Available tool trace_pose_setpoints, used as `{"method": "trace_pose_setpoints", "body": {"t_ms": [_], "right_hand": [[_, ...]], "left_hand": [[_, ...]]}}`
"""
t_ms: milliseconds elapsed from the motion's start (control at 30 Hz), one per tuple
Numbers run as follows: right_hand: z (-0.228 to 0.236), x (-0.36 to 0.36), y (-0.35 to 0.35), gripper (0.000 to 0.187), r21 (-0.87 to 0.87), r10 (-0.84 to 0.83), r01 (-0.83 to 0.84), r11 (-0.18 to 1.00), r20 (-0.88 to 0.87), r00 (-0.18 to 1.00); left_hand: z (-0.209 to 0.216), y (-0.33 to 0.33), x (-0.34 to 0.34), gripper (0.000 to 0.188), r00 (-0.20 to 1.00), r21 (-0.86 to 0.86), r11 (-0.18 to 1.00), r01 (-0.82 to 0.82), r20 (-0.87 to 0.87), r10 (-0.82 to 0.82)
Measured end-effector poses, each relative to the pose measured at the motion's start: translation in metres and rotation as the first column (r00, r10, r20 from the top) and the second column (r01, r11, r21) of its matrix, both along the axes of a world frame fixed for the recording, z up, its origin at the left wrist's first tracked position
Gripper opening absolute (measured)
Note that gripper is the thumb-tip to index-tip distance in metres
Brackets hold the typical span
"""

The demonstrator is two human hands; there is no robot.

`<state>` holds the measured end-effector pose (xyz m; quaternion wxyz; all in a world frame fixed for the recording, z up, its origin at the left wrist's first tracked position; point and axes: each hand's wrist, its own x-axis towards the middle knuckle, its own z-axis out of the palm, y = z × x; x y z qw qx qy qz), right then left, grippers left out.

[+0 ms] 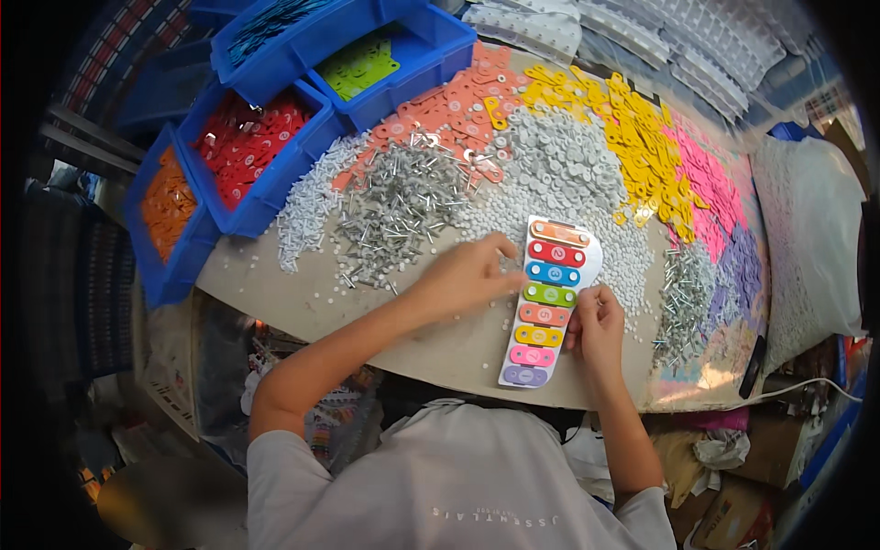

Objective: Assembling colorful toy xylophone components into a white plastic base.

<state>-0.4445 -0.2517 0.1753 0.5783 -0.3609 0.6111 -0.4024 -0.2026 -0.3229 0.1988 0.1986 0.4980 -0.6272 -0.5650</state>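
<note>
A toy xylophone [581, 261] with a white base and a row of coloured bars lies tilted on the table. Large white caps show on the ends of its upper bars; smaller dots show on the lower ones. My right hand [598, 323] grips the base's right edge beside the green and salmon bars. On the other side, my left hand [472, 280], slightly blurred, reaches to the left edge near the blue and green bars, with a gap between its fingers. I cannot make out anything in it. Small white caps [632, 247] lie scattered around the board.
Metal pins [399, 202] heap left of centre, with grey-white washers [559, 151] beyond. Salmon, yellow [646, 147], pink and purple bars [738, 275] are piled along the far and right sides. Blue bins [261, 215] stand far left; a white sack [811, 238] stands right.
</note>
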Motion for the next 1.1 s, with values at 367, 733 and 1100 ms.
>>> {"method": "trace_pose_setpoints", "body": {"t_ms": [367, 733, 1100], "right_hand": [[-0.019, 0.003, 0.02, 0.011, -0.277, -0.191, 0.212, 0.937, 0.1, 0.976], [0.033, -0.143, 0.011, 0.008, -0.637, -0.611, -0.04, 0.77, -0.754, 0.242], [-0.011, -0.228, 0.03, 0.009, -0.486, -0.506, 0.139, 0.863, -0.819, 0.27]], "left_hand": [[-0.025, -0.034, 0.18, 0.015, 0.584, -0.834, 0.54, 0.116, 0.497, 0.642], [-0.029, -0.028, 0.171, 0.011, 0.58, -0.91, 0.384, 0.157, 0.4, 0.709], [0.003, 0.036, 0.062, 0.01, 0.835, -0.88, 0.475, -0.004, 0.258, 0.486]]}}
